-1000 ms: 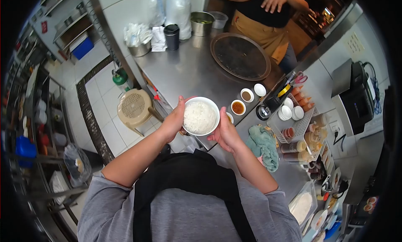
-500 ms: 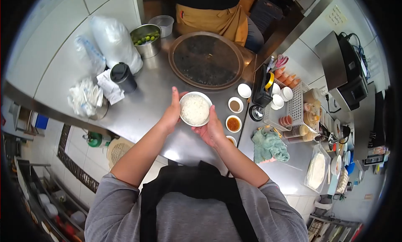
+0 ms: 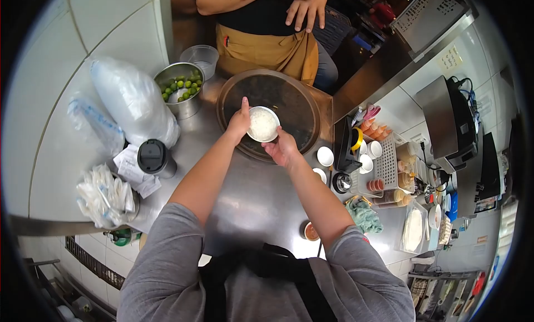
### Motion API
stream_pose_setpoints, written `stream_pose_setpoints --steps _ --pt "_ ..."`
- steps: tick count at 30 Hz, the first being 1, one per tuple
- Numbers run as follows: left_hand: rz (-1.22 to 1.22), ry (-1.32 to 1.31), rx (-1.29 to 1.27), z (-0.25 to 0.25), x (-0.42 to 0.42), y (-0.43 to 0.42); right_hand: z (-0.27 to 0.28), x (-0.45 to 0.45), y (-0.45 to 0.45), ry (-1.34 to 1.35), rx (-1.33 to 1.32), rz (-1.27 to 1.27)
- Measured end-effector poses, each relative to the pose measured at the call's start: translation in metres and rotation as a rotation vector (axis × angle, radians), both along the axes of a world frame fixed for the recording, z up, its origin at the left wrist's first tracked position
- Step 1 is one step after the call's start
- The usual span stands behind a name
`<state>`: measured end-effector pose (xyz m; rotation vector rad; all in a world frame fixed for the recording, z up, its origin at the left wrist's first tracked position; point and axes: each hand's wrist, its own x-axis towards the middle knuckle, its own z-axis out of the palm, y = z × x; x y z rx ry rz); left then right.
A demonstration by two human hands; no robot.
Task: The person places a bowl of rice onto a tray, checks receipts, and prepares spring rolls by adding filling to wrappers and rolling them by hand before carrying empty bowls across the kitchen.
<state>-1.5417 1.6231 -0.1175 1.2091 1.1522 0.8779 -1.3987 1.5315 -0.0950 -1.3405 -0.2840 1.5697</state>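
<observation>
Between both hands is a white bowl of rice (image 3: 262, 125), held over the near part of a large round dark tray (image 3: 228, 102). My left hand (image 3: 239, 122) grips the bowl's left side, thumb up along the rim. On the lower right side, my right hand (image 3: 283, 147) has its thumb at the rim and its fingers partly under the bowl. Whether the bowl touches the tray I cannot tell. A small white dish (image 3: 325, 156) lies just right of my right hand.
Across the counter stands a person in a tan apron (image 3: 267, 50). At left are a metal pot of green limes (image 3: 185, 100), a black-lidded cup (image 3: 156, 159) and plastic bags (image 3: 133, 99). A basket of sauce bottles (image 3: 389, 166) and a green cloth (image 3: 364, 216) are at right.
Both hands have carried the bowl of rice forward, from over the bare counter to over the round tray. My right forearm now covers some of the sauce dishes. The view has shifted.
</observation>
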Motion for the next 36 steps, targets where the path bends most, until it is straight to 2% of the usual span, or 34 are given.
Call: stream_pose_setpoints --steps 3,5,6,7,9,10,13,15,18,21,23,25,26,27,28,29,30,31,32,33,34,36 --pt "-0.171 0.093 -0.055 -0.042 0.004 0.037 -0.015 0.0 0.008 0.019 -0.054 -0.031" --pt "-0.122 0.032 -0.134 -0.045 0.006 0.035 -0.006 0.0 -0.001 0.021 -0.056 -0.062" --pt "-0.097 -0.034 -0.186 -0.028 0.004 0.025 0.005 -0.001 -0.009 -0.032 -0.043 -0.079" --pt "-0.142 -0.131 -0.271 -0.028 -0.001 0.026 0.012 -0.003 -0.021 -0.08 -0.036 -0.098" --pt "-0.074 -0.177 -0.232 -0.023 -0.008 0.017 0.023 0.01 -0.063 -0.096 -0.015 -0.088" --pt "-0.065 -0.227 -0.206 -0.03 -0.01 0.017 0.028 0.017 -0.093 -0.215 0.071 0.0" --pt "0.344 -0.369 -0.084 -0.016 -0.011 -0.027 0.021 0.046 -0.192 -0.506 0.167 0.131" --pt "0.486 -0.465 -0.035 -0.021 -0.017 -0.069 0.009 0.059 -0.263 -0.656 0.158 0.056" --pt "0.532 -0.369 -0.058 -0.009 -0.01 -0.161 0.008 0.082 -0.347 -1.153 0.201 -0.039" --pt "0.281 -0.452 -0.055 -0.022 0.015 -0.243 0.006 0.136 -0.399 -1.566 0.131 -0.194" --pt "-0.055 -0.284 0.015 -0.003 0.048 -0.296 0.005 0.178 -0.41 -1.802 0.024 -0.324" --pt "-0.391 -0.169 0.09 0.031 0.094 -0.329 0.003 0.206 -0.411 -1.92 -0.082 -0.281" --pt "-0.505 -0.326 -0.017 0.043 0.124 -0.347 -0.004 0.218 -0.415 -1.923 -0.043 -0.271" --pt "-0.673 -0.313 0.136 0.042 0.151 -0.355 -0.018 0.231 -0.416 -1.889 -0.084 -0.143" --pt "-0.724 -0.202 0.101 0.054 0.18 -0.368 -0.03 0.245 -0.414 -1.861 -0.111 -0.003" --pt "-0.723 -0.186 0.217 0.041 0.212 -0.373 -0.039 0.256 -0.411 -1.879 -0.033 0.041" --pt "-0.716 -0.162 0.331 0.015 0.243 -0.374 -0.047 0.266 -0.41 -1.823 0.082 -0.088" --pt "-0.61 -0.152 0.189 -0.003 0.268 -0.378 -0.049 0.274 -0.411 -1.749 0.189 -0.212" --pt "-0.509 -0.156 0.049 -0.012 0.291 -0.38 -0.045 0.278 -0.411 -1.564 0.263 -0.341" --pt "-0.446 -0.168 0.067 -0.012 0.309 -0.386 -0.041 0.28 -0.411 -1.367 0.32 -0.454" --pt "-0.316 -0.047 0.147 -0.013 0.323 -0.395 -0.024 0.274 -0.411 -1.366 0.367 -0.411" --pt "-0.114 0.156 0.239 -0.023 0.353 -0.41 0.01 0.255 -0.418 -0.957 0.385 -0.46"
